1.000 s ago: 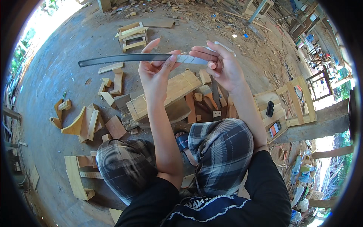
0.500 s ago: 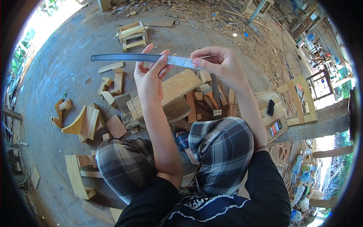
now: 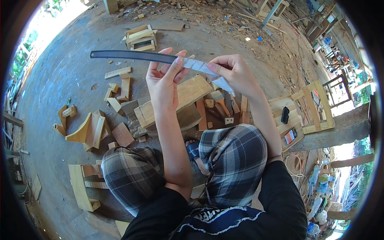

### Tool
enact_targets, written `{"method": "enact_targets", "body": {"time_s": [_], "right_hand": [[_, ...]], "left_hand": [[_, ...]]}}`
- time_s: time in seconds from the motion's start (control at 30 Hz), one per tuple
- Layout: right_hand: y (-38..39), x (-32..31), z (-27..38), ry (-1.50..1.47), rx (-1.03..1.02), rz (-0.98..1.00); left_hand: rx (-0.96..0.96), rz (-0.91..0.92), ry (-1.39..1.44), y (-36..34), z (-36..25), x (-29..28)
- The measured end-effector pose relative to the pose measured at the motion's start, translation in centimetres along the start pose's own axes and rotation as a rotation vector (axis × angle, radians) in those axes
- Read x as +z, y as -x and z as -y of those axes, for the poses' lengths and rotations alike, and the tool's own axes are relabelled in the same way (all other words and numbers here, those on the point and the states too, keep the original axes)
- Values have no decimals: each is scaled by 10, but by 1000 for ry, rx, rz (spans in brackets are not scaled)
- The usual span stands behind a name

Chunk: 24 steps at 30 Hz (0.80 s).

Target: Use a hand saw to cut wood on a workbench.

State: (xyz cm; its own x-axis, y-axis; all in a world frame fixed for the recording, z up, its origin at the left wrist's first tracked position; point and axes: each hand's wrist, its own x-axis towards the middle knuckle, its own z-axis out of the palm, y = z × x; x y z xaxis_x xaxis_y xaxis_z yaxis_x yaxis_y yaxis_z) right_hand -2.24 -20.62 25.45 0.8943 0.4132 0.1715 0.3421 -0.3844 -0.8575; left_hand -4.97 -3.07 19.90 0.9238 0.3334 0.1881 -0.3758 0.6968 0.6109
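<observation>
A long, narrow, dark saw blade (image 3: 124,55) is held up crosswise in front of me, its free end pointing left. White wrapping (image 3: 195,65) covers its right-hand part. My left hand (image 3: 166,78) is closed on the blade where the dark part meets the white, thumb on the near side and fingers behind. At the right end, my right hand (image 3: 234,73) pinches the white wrapping between thumb and fingers. A loose white flap (image 3: 224,85) hangs beneath the right fingers. Below the hands lies a thick wooden block (image 3: 176,100).
Wood offcuts (image 3: 90,130) lie on the ground at left. An orange-handled brush (image 3: 222,105) is among wood pieces before my knees. At right, a phone (image 3: 291,136) and a small black object (image 3: 285,115) rest on boards. A small wooden frame (image 3: 141,38) stands farther off.
The blade's free left end has risen, so the blade slants down more to the right. My right hand has dropped slightly, and a loose white flap now shows under it.
</observation>
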Motion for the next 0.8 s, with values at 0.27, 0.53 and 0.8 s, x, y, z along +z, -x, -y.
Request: {"method": "enact_targets", "body": {"time_s": [0.27, 0.53, 0.8], "right_hand": [[-3, 2, -7, -84, -2, -42], [-7, 7, -15, -144, -113, -118], [3, 2, -3, -127, -105, -37]], "left_hand": [[25, -37, 27, 5, 0, 13], [-154, 58, -197, 7, 18, 18], [-7, -141, -69, 4, 13, 15]]}}
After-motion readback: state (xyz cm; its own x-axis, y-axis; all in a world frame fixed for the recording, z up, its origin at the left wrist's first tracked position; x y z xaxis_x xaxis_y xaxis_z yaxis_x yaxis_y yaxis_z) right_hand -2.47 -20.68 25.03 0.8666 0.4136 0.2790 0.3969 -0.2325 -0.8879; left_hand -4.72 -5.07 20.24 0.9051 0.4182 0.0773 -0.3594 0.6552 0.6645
